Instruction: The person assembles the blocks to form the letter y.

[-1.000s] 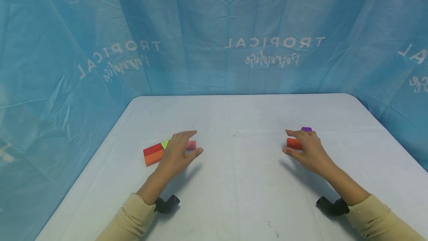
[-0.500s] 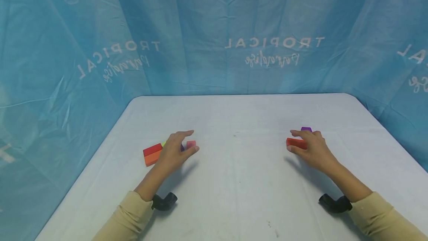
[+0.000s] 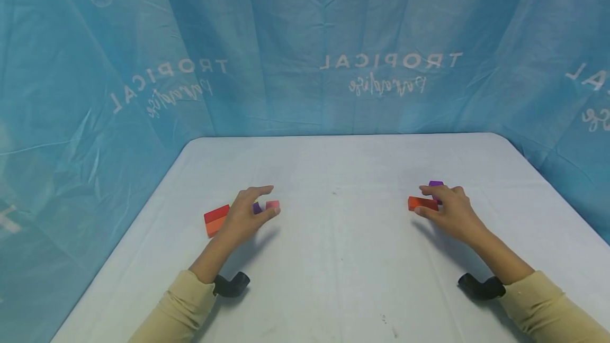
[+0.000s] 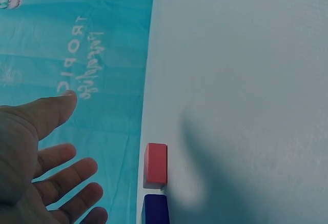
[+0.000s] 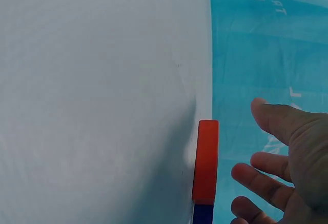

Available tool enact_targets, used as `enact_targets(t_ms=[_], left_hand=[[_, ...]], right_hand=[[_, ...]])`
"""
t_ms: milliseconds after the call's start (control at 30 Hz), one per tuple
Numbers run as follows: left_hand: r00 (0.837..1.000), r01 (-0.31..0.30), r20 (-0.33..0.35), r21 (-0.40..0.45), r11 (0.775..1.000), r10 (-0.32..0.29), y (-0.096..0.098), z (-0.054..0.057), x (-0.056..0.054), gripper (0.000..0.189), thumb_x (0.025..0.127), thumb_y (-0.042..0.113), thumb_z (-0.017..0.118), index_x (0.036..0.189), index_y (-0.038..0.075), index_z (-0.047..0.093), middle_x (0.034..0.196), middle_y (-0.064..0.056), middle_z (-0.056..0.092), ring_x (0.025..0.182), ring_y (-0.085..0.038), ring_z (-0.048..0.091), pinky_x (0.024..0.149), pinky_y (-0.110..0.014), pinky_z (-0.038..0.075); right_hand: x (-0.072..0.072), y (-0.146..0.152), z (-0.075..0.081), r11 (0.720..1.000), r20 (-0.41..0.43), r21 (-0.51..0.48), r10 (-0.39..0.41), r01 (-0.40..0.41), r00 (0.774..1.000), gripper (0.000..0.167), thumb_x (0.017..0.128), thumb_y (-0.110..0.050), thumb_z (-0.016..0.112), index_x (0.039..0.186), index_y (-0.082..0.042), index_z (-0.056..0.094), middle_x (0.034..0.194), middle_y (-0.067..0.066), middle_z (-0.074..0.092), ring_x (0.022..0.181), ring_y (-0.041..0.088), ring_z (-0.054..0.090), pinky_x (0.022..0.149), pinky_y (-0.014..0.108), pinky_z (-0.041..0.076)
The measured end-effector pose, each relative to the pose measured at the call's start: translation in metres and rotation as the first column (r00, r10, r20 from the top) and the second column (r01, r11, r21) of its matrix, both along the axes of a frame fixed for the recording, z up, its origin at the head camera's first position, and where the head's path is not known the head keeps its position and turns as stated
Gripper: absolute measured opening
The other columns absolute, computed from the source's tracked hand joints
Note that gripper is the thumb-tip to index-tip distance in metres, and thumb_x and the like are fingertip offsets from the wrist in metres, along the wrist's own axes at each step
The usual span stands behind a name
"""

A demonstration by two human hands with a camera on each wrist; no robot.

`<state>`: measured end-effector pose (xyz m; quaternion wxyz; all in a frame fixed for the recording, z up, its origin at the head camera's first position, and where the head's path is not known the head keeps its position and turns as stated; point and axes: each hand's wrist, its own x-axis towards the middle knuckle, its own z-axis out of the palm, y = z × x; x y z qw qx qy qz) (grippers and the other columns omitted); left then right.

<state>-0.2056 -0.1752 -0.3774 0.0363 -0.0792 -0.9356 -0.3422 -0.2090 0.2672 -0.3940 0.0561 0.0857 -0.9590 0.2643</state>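
Above the left group of blocks hovers my left hand (image 3: 245, 216), thumb and fingers spread apart, holding nothing. Around it lie a red block (image 3: 217, 213), an orange block (image 3: 216, 226), a pink block (image 3: 272, 204) and a dark purple block (image 4: 156, 209); a sliver of yellow-green block is mostly hidden behind the hand. On the other side, my right hand (image 3: 450, 210) hangs over an orange-red block (image 5: 206, 161) with its fingers parted and no grip on anything. A purple block (image 3: 436, 184) lies just beyond that hand, partly covered by its fingers.
A white-covered table (image 3: 333, 258) spans the space between the hands. Blue printed sheeting (image 3: 305, 46) hangs behind the table and along its sides. Black curved wrist pieces (image 3: 232, 285) stick out from both cuffs.
Both hands have drifted slightly outward, the left to the left and the right to the right. More of the orange-red and dark purple blocks shows. The blocks stay in place.
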Motion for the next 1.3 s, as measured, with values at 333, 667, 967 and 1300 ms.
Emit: enact_targets(t_ms=[333,667,967,1300], left_hand=[[0.999,0.024,0.034,0.040,0.999,-0.026,-0.007,-0.005,-0.004,0.057,0.084,0.032,0.069,0.136,0.019,0.050,0.139,-0.009,0.050,0.132,-0.031,0.039,0.100,-0.053,0.041],[0.997,0.048,0.050,0.063,0.997,-0.051,-0.014,-0.009,-0.007,0.056,0.084,0.034,0.069,0.135,0.018,0.051,0.140,-0.009,0.048,0.131,-0.031,0.039,0.101,-0.053,0.039],[0.995,0.056,0.073,0.080,0.995,-0.062,-0.017,-0.010,-0.011,0.056,0.084,0.033,0.070,0.134,0.016,0.052,0.137,-0.009,0.049,0.128,-0.030,0.039,0.098,-0.052,0.041],[0.995,0.039,0.095,0.018,0.999,-0.041,-0.023,-0.015,-0.026,0.047,0.084,0.027,0.070,0.127,0.012,0.059,0.121,-0.014,0.055,0.107,-0.027,0.043,0.076,-0.031,0.043]], right_hand=[[-0.003,0.008,-0.004,1.000,0.030,0.020,-0.014,0.013,0.999,0.063,0.082,-0.037,0.071,0.132,-0.004,0.052,0.128,0.024,0.054,0.107,0.037,0.037,0.071,0.039,0.041],[-0.006,0.013,-0.007,0.999,0.029,0.034,-0.019,0.018,0.999,0.060,0.081,-0.034,0.072,0.130,-0.003,0.055,0.130,0.026,0.053,0.104,0.037,0.037,0.072,0.038,0.035],[-0.008,0.014,-0.008,0.999,0.029,0.038,-0.021,0.019,0.999,0.057,0.081,-0.029,0.072,0.128,-0.002,0.056,0.129,0.026,0.053,0.104,0.036,0.037,0.074,0.039,0.033],[-0.010,0.015,-0.012,0.999,0.030,0.045,-0.026,0.025,0.999,0.053,0.081,-0.024,0.071,0.127,-0.002,0.057,0.129,0.027,0.053,0.103,0.037,0.038,0.072,0.038,0.032]])
